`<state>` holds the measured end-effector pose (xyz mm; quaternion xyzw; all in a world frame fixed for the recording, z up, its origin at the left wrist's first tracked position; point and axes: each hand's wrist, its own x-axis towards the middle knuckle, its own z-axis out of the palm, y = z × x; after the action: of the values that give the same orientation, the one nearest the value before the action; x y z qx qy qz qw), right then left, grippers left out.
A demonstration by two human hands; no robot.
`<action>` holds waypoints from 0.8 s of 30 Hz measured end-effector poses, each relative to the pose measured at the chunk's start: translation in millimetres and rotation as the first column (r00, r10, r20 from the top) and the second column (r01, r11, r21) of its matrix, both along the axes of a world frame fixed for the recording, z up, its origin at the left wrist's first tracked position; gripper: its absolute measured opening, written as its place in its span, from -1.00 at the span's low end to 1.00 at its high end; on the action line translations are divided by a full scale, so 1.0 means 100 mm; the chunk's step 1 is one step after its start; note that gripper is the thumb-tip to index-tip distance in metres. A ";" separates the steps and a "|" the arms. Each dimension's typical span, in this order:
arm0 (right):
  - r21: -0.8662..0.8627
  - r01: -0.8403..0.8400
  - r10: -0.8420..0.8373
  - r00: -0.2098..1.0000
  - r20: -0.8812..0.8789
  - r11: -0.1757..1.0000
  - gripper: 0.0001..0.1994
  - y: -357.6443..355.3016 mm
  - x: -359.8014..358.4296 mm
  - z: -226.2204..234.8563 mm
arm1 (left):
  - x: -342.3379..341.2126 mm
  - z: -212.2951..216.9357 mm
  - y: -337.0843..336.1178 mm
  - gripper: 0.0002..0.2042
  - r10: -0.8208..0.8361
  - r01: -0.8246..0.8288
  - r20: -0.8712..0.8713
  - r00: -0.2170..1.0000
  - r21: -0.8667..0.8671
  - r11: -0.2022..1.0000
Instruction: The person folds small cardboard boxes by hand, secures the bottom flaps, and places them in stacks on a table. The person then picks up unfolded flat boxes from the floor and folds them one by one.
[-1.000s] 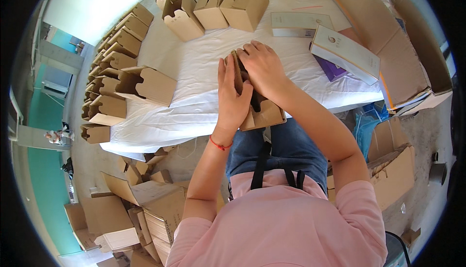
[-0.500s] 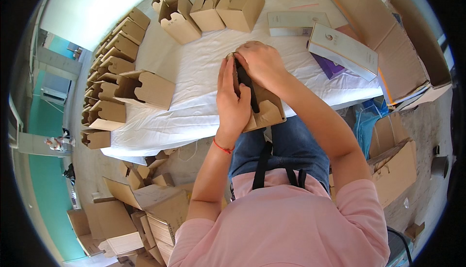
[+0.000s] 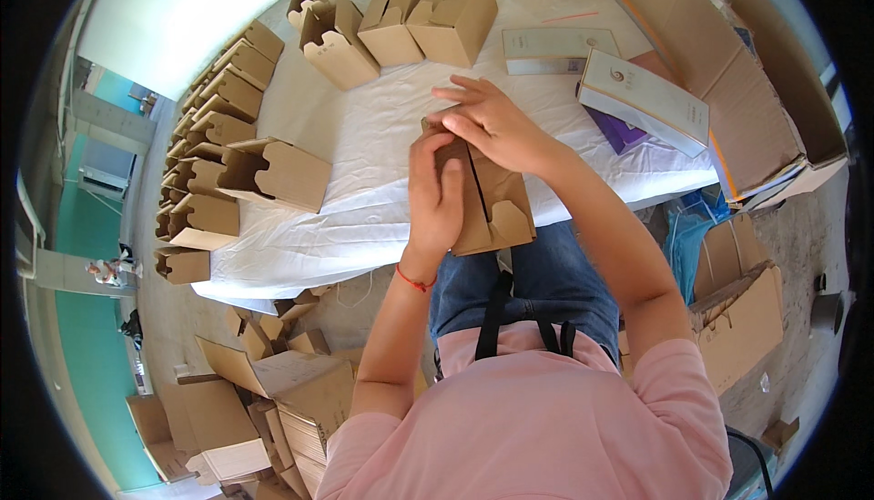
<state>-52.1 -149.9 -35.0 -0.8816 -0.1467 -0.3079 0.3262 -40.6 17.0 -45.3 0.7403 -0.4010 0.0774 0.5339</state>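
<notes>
A brown cardboard box [image 3: 500,192] stands at the near edge of the white-covered table, right in front of me. Its top flaps lie nearly closed, with a narrow dark slit between them. My left hand [image 3: 435,192] rests along the box's left side and over the left flap, fingers bent and thumb apart. Over the box's far end is my right hand [image 3: 496,127], its fingers spread and its thumb close to the left fingertips. Whether the right thumb touches the flap is hard to see. The far end of the box is partly hidden by both hands.
Open-topped brown boxes [image 3: 282,172] line the table's left side. Several more, including a closed box [image 3: 452,20], stand at the back. White printed cartons [image 3: 645,98] lie at the right beside a large carton [image 3: 719,72]. Flattened cardboard [image 3: 300,382] covers floor at lower left.
The box's flaps have come down, narrowing the wide dark opening to a slit. My right hand has lifted its fingers and spread them; the left fingers have bent over the flap.
</notes>
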 end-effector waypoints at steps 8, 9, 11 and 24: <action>0.224 -0.020 0.056 0.986 -0.155 0.974 -0.58 -0.09 -0.10 -0.01 | -0.12 0.08 -0.04 -0.57 0.164 -0.169 -0.093 0.982 -0.053 0.984; 0.446 -0.047 0.122 0.983 -0.141 0.894 -0.57 -0.13 -0.13 -0.02 | -0.14 0.05 0.03 -0.53 0.103 -0.119 -0.160 0.982 -0.094 0.989; 0.559 -0.011 0.117 0.981 -0.155 0.829 -0.58 -0.22 -0.20 -0.06 | -0.31 0.02 0.15 -0.50 0.074 -0.105 -0.176 0.982 -0.170 0.980; 0.747 0.274 -0.234 0.959 -0.162 0.605 -0.67 -0.06 -0.30 -0.44 | -0.68 -0.23 0.21 0.09 0.311 -0.347 0.212 0.927 0.163 0.924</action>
<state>-82.3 -155.5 -79.0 -0.6804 0.1310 -0.3628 0.6231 -108.4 38.0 -68.2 0.8363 -0.3234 0.1933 0.3984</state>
